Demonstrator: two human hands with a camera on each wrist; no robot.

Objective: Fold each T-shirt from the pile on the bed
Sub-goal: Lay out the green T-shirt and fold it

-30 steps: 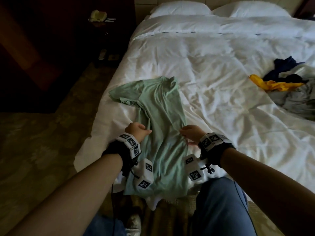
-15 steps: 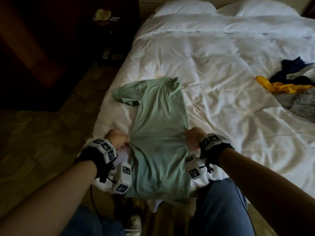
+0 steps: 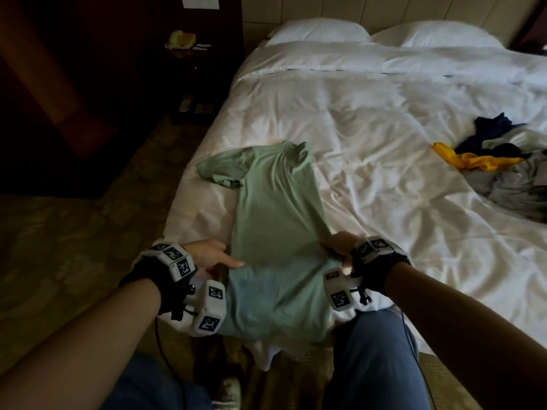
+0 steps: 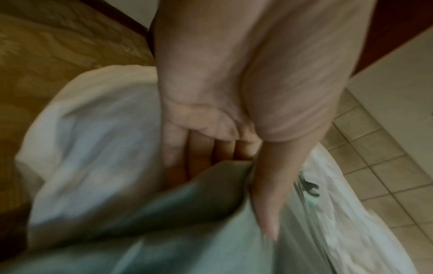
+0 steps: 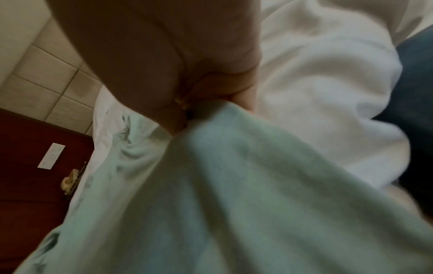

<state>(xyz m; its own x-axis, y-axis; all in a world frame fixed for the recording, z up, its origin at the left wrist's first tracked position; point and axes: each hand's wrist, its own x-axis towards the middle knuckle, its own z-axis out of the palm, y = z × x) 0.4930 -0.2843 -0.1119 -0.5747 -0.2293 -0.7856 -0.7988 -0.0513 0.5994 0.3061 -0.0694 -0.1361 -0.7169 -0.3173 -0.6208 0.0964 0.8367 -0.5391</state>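
Clearly the risk sits at the near corner of the bed [image 3: 370, 119], where the green T-shirt [image 3: 275, 220] lies lengthwise with its hem hanging over the edge toward the person's knees. On the left, the loose sleeve [image 3: 220, 170] is bunched and curled under itself; if it is not flattened before the next fold, I judge it will be trapped as a lump. The left hand [image 3: 207, 257] pinches the shirt's left edge, its thumb on top and 4 fingers tucked under the cloth. The right hand [image 3: 340, 247] grips the opposite edge with fingers curled round a gather of fabric. A harder pull on one side would probably skew the shirt or drag it off the bed, and the soft white duvet [image 3: 384, 184] could wrinkle up with it. Farther right, the pile [image 3: 503, 170] of unfolded clothes waits, well apart from the hands.

Both wrist views are blurred, so the fingertips under the cloth cannot be made out. The shirt's right sleeve is out of sight, seemingly folded under. How many shirts the pile holds is unclear, and it runs off the frame.
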